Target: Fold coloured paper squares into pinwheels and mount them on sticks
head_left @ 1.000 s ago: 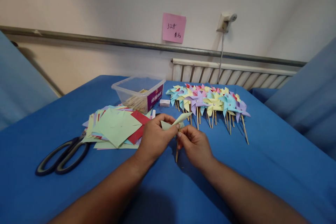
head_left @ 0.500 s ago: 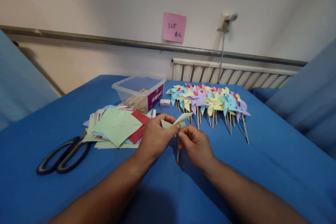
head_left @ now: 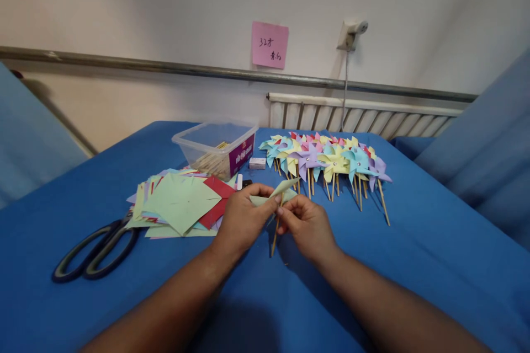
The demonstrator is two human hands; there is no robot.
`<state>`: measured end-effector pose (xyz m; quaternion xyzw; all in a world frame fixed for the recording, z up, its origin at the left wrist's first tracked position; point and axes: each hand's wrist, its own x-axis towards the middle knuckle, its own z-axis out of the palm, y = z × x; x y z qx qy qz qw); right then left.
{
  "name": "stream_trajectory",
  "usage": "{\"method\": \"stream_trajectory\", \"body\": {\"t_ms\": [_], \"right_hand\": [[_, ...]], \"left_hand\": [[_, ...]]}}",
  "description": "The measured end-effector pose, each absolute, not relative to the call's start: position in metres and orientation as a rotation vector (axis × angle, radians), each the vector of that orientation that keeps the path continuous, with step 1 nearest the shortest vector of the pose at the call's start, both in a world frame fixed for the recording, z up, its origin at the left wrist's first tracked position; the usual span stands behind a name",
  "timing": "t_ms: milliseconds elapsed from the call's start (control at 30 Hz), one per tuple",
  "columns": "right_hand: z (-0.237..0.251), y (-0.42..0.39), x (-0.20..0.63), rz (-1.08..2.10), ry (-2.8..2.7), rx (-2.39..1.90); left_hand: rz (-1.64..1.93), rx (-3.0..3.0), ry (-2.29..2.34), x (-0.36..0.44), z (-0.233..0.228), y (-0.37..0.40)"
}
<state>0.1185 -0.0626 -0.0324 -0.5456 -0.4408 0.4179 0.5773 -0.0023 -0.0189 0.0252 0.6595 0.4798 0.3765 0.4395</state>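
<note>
My left hand [head_left: 242, 218] pinches a light green folded paper pinwheel [head_left: 281, 190] above the blue table [head_left: 434, 253]. My right hand [head_left: 308, 226] grips the thin wooden stick [head_left: 274, 238] that hangs down under the paper, fingertips meeting the left hand's at the pinwheel's centre. Both hands hover near the middle of the table, in front of a row of finished pinwheels [head_left: 327, 160].
A loose pile of coloured paper squares [head_left: 180, 204] lies to the left, with black-handled scissors [head_left: 93, 253] beyond it. A clear plastic box [head_left: 215, 146] holding sticks stands at the back, a small white box [head_left: 257, 162] beside it. A pink note [head_left: 269, 44] hangs on the wall.
The hands keep the same grip on paper and stick. The stick's lower end has swung slightly to the left. The view shifted a little.
</note>
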Motion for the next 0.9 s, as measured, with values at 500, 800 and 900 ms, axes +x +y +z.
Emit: {"method": "stream_trajectory", "body": {"t_ms": [500,800,900], "right_hand": [[-0.0328,-0.0641,0.1156,0.902,-1.095,-1.304],[-0.034,-0.0656,0.1141,0.905,-1.111,-1.301],[-0.0326,-0.0663,0.1145,0.901,-1.124,-1.307]], "left_hand": [[1.037,1.605,1.175,-0.0022,0.0185,-0.0144],[0.992,1.484,1.149,-0.0014,0.0218,-0.0141],[0.945,1.504,1.146,-0.0034,0.0234,-0.012]]}}
